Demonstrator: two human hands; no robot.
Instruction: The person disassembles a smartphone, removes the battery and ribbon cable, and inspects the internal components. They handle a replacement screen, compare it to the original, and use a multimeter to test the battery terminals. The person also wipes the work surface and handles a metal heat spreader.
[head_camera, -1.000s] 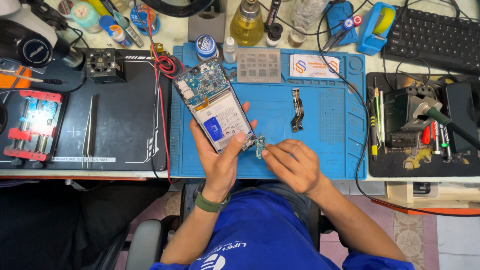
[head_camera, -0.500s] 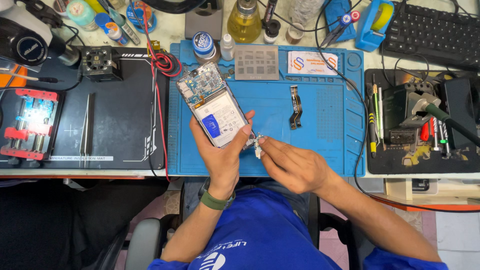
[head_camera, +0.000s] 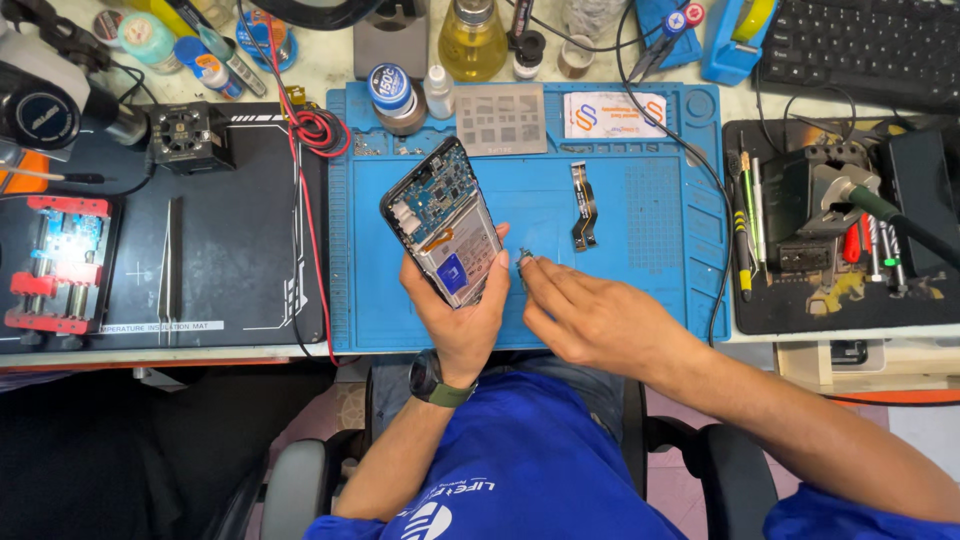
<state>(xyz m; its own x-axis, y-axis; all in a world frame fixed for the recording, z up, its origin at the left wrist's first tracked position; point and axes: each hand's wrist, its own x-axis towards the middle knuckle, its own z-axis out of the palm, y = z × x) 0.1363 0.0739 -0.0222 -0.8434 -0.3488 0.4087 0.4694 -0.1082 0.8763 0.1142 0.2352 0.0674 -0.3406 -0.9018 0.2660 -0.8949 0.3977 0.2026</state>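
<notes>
Your left hand (head_camera: 462, 305) is wrapped around the lower part of an opened phone (head_camera: 441, 222), fingers closed on its edges, holding it tilted above the blue mat (head_camera: 640, 260) with its bare circuit board and battery facing up. The phone's top end points away from you, toward the metal stencil (head_camera: 501, 120) lying at the far edge of the mat.

Your right hand (head_camera: 590, 315) sits just beside the phone's lower right corner, its fingertips pinched together on a small metal part (head_camera: 524, 260) close to the mat. The part is too small to make out in detail.

A dark flex cable (head_camera: 583, 205) lies loose on the mat, farther out and apart from both hands. To your left, tweezers (head_camera: 172, 255) rest on the black mat (head_camera: 230, 210). A glass bottle of yellow liquid (head_camera: 472, 40) stands on the tabletop beyond the blue mat.
</notes>
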